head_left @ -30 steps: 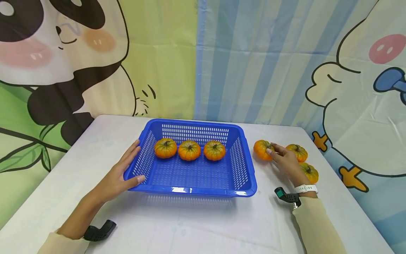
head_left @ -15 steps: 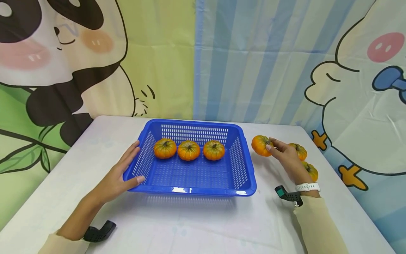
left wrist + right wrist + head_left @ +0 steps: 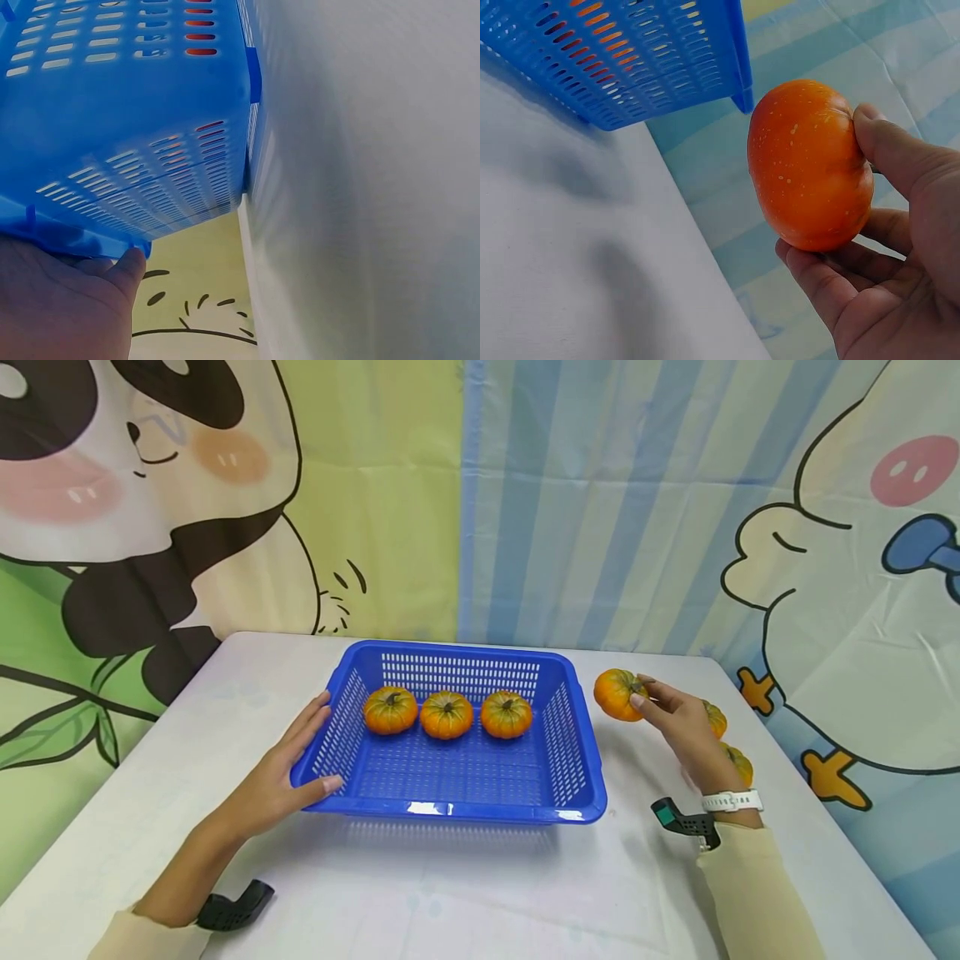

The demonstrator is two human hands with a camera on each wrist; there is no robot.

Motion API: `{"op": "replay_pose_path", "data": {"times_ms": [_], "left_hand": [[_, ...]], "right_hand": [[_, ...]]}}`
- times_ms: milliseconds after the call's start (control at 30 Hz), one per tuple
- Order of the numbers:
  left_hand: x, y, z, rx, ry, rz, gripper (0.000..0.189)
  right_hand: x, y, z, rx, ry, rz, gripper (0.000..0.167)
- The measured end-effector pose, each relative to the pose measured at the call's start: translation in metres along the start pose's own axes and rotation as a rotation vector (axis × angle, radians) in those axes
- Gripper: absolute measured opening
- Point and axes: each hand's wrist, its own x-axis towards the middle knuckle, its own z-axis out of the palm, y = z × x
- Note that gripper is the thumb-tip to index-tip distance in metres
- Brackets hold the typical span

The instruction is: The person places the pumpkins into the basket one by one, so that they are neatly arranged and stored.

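In the head view, my right hand (image 3: 678, 718) pinches a small orange pumpkin (image 3: 617, 695) between thumb and fingers, raised above the table beside the basket's right wall. The right wrist view shows the smooth orange underside of this pumpkin (image 3: 810, 169), thumb at one side and fingertips below. My left hand (image 3: 281, 785) rests with extended fingers along the left rim of a blue perforated plastic basket (image 3: 468, 815), its thumb over the front left corner. Inside the basket stand three pumpkins in a row: left pumpkin (image 3: 391, 711), middle pumpkin (image 3: 447, 716) and right pumpkin (image 3: 506, 715).
Two more pumpkins lie on the table's right side, partly hidden by my right hand and wrist: a farther pumpkin (image 3: 716, 719) and a nearer pumpkin (image 3: 740, 764). The white table (image 3: 450, 893) ends at a cartoon-printed curtain (image 3: 570, 510) behind.
My right hand has lifted the pumpkin off the table, raising it beside the basket. The left hand and the basket have stayed in place.
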Motion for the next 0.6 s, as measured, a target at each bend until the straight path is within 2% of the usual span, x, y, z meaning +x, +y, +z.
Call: {"op": "replay_pose_path", "data": {"times_ms": [167, 400, 600], "left_hand": [[0.000, -0.001, -0.001, -0.001, -0.004, 0.007, 0.093], [0.000, -0.001, -0.002, -0.020, -0.007, 0.017, 0.094], [0.001, -0.001, -0.002, -0.037, -0.011, 0.011, 0.094]], "right_hand": [[-0.003, -0.004, -0.004, 0.038, -0.001, -0.002, 0.089], [-0.004, -0.011, -0.007, -0.025, 0.009, -0.006, 0.087], [-0.004, -0.016, -0.004, -0.020, 0.001, -0.017, 0.085]]}}
